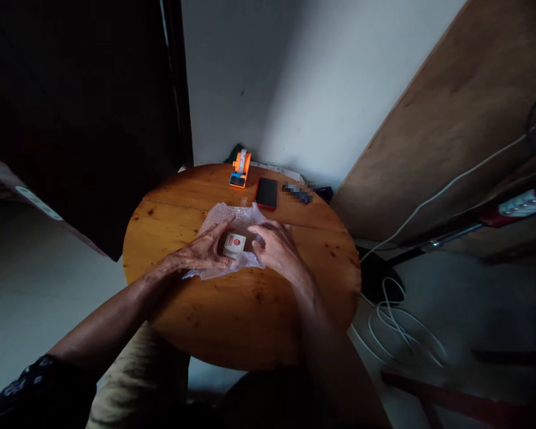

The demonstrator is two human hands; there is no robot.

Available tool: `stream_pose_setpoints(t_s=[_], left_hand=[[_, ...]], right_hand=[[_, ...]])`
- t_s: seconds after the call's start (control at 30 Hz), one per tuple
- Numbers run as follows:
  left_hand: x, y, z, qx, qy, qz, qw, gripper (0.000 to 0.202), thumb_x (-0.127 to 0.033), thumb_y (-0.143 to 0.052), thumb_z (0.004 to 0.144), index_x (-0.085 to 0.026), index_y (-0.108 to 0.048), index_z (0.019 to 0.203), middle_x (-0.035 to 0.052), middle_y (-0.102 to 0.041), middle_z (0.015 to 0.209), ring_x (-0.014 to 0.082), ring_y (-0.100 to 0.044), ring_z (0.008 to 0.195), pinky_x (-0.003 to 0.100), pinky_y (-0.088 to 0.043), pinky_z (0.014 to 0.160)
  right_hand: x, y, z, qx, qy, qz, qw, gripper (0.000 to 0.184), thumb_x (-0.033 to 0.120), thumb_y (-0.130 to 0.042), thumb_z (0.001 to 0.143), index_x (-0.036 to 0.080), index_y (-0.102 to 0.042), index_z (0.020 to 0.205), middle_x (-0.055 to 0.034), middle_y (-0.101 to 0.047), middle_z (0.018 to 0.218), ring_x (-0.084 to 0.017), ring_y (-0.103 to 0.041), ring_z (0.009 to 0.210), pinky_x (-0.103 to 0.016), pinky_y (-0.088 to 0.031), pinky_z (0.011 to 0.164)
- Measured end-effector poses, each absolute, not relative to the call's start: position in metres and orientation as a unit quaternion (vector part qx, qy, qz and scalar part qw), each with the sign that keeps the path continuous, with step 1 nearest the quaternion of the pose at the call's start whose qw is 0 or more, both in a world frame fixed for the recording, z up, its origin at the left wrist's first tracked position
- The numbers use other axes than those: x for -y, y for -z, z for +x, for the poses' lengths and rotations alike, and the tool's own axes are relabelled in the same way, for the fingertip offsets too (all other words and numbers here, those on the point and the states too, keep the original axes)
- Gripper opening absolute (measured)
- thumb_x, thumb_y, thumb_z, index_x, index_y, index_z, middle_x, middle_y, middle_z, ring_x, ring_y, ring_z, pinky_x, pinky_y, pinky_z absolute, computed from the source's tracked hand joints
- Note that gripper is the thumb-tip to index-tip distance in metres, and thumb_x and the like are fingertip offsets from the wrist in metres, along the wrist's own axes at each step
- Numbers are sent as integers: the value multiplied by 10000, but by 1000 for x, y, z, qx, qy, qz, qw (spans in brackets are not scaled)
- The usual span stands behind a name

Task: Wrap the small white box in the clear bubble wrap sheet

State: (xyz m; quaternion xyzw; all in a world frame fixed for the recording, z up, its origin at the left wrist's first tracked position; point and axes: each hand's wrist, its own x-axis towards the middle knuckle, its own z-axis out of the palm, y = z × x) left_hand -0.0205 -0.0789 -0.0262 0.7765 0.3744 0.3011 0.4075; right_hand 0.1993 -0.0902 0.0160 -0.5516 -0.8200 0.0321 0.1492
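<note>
The small cream-coloured box with the red print (234,244) is sitting face up around the middle of a sheet of clear bubble wrap (227,212), on the oval varnished-wood table (259,304). The left hand (205,249) has thumb and fingers spread around the box's left side; it's pretty dim in here, so I can't tell whether it's actually gripping the box or just pressing on the plastic. The right hand (274,245) is loosely curled with a gap between thumb and forefinger, apart from the box.

My two cents: let the left hand steady the box low on its side, flat, so it doesn't skate on the slippery bubbles. Work the sheet with the right, lifting by the edge, gently, no yanking. Corners could snag otherwise.
</note>
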Motion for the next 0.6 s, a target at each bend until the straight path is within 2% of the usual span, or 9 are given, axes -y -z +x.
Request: stream_pose_setpoints(t_s=[0.07,0.17,0.27,0.33,0.43,0.5,0.6], left_hand=[[84,23,-19,-401,-273,793,370,1089,-425,-824,638,-253,-266,1558,148,-495,1458,351,-462,1351,513,-388,1121],[88,23,-15,-433,-252,794,343,1157,-444,-826,620,-224,-215,1578,167,-532,1410,369,-492,1316,509,-429,1071],[86,29,-12,-440,-243,801,324,1215,-497,-819,627,-198,-143,1592,183,-560,1370,377,-521,1277,518,-438,1044],[83,33,-11,-432,-238,816,301,1232,-555,-812,625,-201,-136,1592,193,-515,1428,393,-474,1322,535,-402,1075],[81,38,-8,-397,-215,857,250,1186,-618,-802,617,-215,-228,1573,180,-412,1530,403,-349,1416,548,-294,1156],[81,39,-6,-382,-178,881,216,1134,-648,-790,621,-214,-306,1550,176,-366,1563,414,-282,1451,569,-209,1189],[81,39,-4,-375,-128,899,185,1094,-708,-760,625,-212,-377,1522,193,-305,1592,445,-226,1469,618,-135,1187]], right_hand=[[95,-18,190,829,-66,-534,152,357,244,-614,847,230,-675,1198,-98,-700,1210,-277,-592,1127,-428,-385,970],[98,-15,180,837,-94,-521,139,425,371,-694,809,201,-665,1197,-115,-696,1200,-291,-601,1124,-430,-399,969],[93,-9,182,841,-82,-513,149,323,356,-752,746,207,-713,1030,-101,-719,1106,-294,-595,1139,-430,-395,983],[88,-11,190,836,-88,-504,200,261,356,-762,725,213,-719,939,-78,-730,1041,-278,-615,1104,-406,-415,966],[85,-22,214,774,-126,-535,315,296,392,-701,773,212,-704,1008,-55,-740,1021,-224,-668,931,-340,-471,849],[87,-27,234,702,-98,-607,360,343,404,-663,798,217,-683,1085,-65,-740,1043,-234,-672,933,-340,-478,824],[90,-23,264,621,-1,-727,293,389,400,-667,785,210,-674,1124,-118,-731,1060,-299,-660,994,-392,-471,840]])
